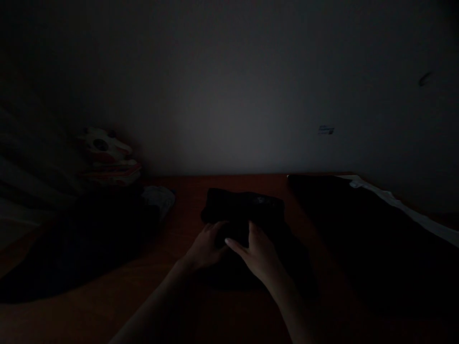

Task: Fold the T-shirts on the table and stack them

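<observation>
Dark cloth [242, 203], centre of frame — top seemingly folded over, lower part loose.
My right hand [263, 255] touches it, thumb spread; my left hand [205, 248] too — its grip I can't tell.

V. dim; dark areas crushed; maybe slight blur.

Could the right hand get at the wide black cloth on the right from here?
Likely yes. Beyond the folded black cloth under the right hand, only a strip of reddish-brown table seems to lie before the wide black cloth.
</observation>
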Motion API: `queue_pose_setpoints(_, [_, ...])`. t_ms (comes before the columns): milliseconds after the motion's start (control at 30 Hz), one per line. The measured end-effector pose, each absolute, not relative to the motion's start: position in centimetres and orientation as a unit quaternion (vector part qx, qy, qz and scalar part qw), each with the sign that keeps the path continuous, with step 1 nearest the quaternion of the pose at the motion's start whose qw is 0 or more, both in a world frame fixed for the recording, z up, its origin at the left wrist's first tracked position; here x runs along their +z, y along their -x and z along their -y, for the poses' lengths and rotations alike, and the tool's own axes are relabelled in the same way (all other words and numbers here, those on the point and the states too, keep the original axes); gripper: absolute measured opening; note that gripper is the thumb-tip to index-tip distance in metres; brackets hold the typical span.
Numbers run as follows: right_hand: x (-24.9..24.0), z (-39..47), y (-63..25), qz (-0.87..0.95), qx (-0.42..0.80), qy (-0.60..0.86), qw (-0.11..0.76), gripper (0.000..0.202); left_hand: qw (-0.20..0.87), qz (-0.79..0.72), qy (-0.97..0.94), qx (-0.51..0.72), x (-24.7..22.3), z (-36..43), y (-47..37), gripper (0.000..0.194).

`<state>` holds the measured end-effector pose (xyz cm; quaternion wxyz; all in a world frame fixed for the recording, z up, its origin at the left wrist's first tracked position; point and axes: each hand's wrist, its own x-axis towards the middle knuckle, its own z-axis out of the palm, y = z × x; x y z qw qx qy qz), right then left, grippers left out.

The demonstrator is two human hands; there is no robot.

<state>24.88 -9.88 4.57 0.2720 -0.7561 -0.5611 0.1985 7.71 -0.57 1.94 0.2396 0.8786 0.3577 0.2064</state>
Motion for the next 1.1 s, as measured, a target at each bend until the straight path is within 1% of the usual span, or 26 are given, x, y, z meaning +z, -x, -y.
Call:
queue_pose_setpoints(100, [4.6, 9.8, -25.5, 0.576, 0.197, 0.755, 0.244, 0.059, 0.339, -0.321, -0.861, 0.200, 2.7, 0.4, -7.5, 0.049])
queue_pose_setpoints(167, [4.5, 9.6, -26.0, 0.579, 0.199, 0.753, 0.243, 0.055, 0.372, -0.334, -0.843, 0.200, 2.8, 0.0, -7.3, 0.048])
queue_pose_setpoints(267, [4.3, 9.5, -26.3, 0.597, 0.188, 0.733, 0.267, 0.057, 0.380, -0.369, -0.826, 0.192, 2.7, -0.5, -7.0, 0.052])
queue_pose_setpoints(333, [4.3, 9.6, -26.3, 0.628, 0.187, 0.697, 0.292, 0.059, 0.393, -0.369, -0.824, 0.176, 2.5, -0.7, -6.9, 0.051])
queue_pose_setpoints(500, [4.8, 9.7, -27.0, 0.651, 0.213, 0.642, 0.344, 0.059, 0.406, -0.352, -0.824, 0.179, 1.9, -1.1, -6.5, 0.027])
queue_pose_setpoints(567, [4.9, 9.7, -27.8, 0.647, 0.210, 0.637, 0.363, 0.058, 0.396, -0.346, -0.827, 0.199, 1.8, -1.4, -6.4, 0.024])
queue_pose_setpoints(733, [4.7, 9.5, -29.2, 0.625, 0.202, 0.639, 0.399, 0.061, 0.353, -0.261, -0.870, 0.224, 1.9, -1.3, -6.5, 0.024])
queue_pose_setpoints(800, [4.5, 9.4, -29.3, 0.614, 0.211, 0.638, 0.414, 0.063, 0.335, -0.261, -0.877, 0.225, 1.9, -1.0, -6.6, 0.026])
queue_pose_setpoints(900, [4.3, 9.3, -29.1, 0.601, 0.229, 0.618, 0.452, 0.062, 0.345, -0.276, -0.866, 0.236, 1.8, -0.7, -6.6, 0.045])
queue_pose_setpoints(1000, [4.5, 9.4, -28.9, 0.594, 0.251, 0.601, 0.472, 0.060, 0.364, -0.282, -0.854, 0.245, 1.6, -0.6, -6.6, 0.040])
queue_pose_setpoints(1067, [4.9, 9.5, -28.9, 0.600, 0.269, 0.593, 0.465, 0.058, 0.320, -0.287, -0.872, 0.233, 1.3, -0.4, -6.8, 0.044])
queue_pose_setpoints(1100, [5.2, 9.5, -28.8, 0.604, 0.278, 0.591, 0.457, 0.057, 0.283, -0.289, -0.888, 0.218, 1.2, -0.3, -7.0, 0.051])
